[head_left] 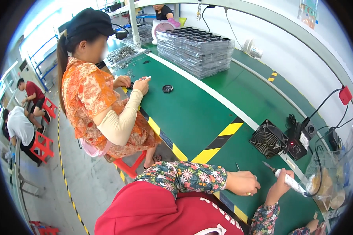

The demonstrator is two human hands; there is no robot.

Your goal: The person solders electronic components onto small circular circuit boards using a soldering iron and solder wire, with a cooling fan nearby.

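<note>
My right hand (279,189) is closed round the white-wrapped handle of a soldering iron (292,182). Its metal tip points to the upper left, over the green bench. Beside it, my left hand (243,183) rests low over the bench with its fingers curled together; whatever they pinch is hidden or too small to name. A thin dark rod (237,167) shows just behind that hand. Up from the iron stands a black fan with a round wire guard (267,140), and next to it a black soldering station (301,143) with a knob and a red light.
A co-worker in orange (91,88) sits to the left, handling a small part. A black round part (167,89) lies on the green bench (192,117). Stacked clear trays (196,55) stand farther back. Yellow-black tape (217,143) crosses the bench. Another hand (313,226) shows at lower right.
</note>
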